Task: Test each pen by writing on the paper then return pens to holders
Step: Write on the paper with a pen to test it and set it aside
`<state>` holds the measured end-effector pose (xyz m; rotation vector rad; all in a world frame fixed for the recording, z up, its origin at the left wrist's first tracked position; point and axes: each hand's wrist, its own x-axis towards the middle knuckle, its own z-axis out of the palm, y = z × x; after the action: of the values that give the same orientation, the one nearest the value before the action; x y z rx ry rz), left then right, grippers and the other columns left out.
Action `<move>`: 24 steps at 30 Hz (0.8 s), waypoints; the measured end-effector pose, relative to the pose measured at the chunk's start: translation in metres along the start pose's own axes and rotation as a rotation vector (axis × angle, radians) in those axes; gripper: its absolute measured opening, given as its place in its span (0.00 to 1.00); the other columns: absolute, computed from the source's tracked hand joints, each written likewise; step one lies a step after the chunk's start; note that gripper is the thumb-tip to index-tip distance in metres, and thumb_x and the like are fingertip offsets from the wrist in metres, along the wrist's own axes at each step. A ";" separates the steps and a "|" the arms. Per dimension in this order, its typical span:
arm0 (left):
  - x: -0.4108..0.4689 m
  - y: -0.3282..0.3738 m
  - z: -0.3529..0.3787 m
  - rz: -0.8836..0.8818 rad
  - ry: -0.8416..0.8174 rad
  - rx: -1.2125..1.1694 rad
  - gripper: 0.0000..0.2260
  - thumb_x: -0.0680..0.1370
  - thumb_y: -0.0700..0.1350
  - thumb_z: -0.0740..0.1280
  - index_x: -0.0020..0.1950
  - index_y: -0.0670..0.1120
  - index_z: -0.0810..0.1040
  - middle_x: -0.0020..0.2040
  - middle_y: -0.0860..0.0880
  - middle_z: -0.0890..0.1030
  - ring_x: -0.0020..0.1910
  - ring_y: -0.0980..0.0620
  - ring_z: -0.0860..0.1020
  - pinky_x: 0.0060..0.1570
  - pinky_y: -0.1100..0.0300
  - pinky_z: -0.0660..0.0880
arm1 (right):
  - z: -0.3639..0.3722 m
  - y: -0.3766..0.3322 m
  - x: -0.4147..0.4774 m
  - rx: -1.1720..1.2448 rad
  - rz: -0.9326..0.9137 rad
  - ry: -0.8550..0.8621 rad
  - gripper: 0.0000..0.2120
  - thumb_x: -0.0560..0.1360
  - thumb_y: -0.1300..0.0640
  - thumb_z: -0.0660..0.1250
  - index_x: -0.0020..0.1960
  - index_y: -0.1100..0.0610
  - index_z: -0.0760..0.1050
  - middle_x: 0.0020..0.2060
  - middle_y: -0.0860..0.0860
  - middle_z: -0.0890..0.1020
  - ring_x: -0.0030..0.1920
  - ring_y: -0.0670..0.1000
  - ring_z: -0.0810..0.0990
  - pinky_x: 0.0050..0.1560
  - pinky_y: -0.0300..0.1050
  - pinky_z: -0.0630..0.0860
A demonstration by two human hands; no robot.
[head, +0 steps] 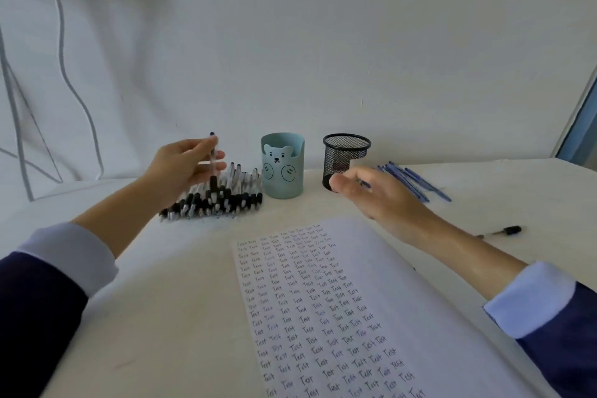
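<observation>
Evidently a pick-up is in hand: the left grip (190,165) pinches one black pen (212,157) upright, just above the pile of black pens (219,200) at ten o'clock from the paper (323,300). The right grip (371,194) reaches toward the blue pens (410,181) at two o'clock, in front of the mesh holder (345,155); whether it clasps one I cannot tell. No pen stands in that or the bear holder (282,168) at twelve. Likely next, the black pen must come down to a bare patch beside the written rows, then go into a holder.
</observation>
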<state>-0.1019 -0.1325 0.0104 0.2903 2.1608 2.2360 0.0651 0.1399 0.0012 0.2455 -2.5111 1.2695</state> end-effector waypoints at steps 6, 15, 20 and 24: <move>0.025 -0.012 -0.055 0.043 0.210 0.365 0.15 0.73 0.47 0.75 0.51 0.40 0.76 0.46 0.41 0.83 0.30 0.52 0.83 0.29 0.62 0.80 | 0.006 -0.010 -0.002 0.226 0.097 -0.019 0.28 0.64 0.31 0.60 0.40 0.57 0.73 0.21 0.46 0.60 0.22 0.46 0.55 0.24 0.37 0.55; 0.028 -0.026 -0.059 0.074 0.237 0.557 0.16 0.74 0.52 0.73 0.49 0.40 0.79 0.42 0.42 0.84 0.37 0.47 0.84 0.38 0.57 0.83 | 0.002 -0.006 0.004 0.754 0.313 -0.015 0.24 0.77 0.39 0.59 0.53 0.59 0.76 0.28 0.51 0.74 0.22 0.47 0.67 0.23 0.38 0.65; 0.016 -0.014 -0.037 0.275 0.231 0.712 0.14 0.78 0.54 0.67 0.50 0.44 0.80 0.45 0.48 0.82 0.45 0.47 0.80 0.51 0.52 0.76 | -0.001 0.006 0.005 0.780 0.417 -0.060 0.32 0.82 0.39 0.44 0.56 0.62 0.77 0.24 0.57 0.76 0.23 0.52 0.73 0.25 0.40 0.71; -0.021 0.005 0.023 0.421 -0.038 0.591 0.10 0.81 0.53 0.61 0.48 0.51 0.78 0.43 0.49 0.82 0.38 0.50 0.79 0.42 0.49 0.79 | 0.001 0.008 0.005 0.723 0.445 -0.143 0.24 0.83 0.46 0.50 0.63 0.60 0.75 0.36 0.60 0.83 0.28 0.51 0.77 0.27 0.40 0.74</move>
<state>-0.0778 -0.1130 0.0132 0.8553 2.9117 1.6375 0.0580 0.1436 -0.0037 -0.0814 -2.1697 2.3884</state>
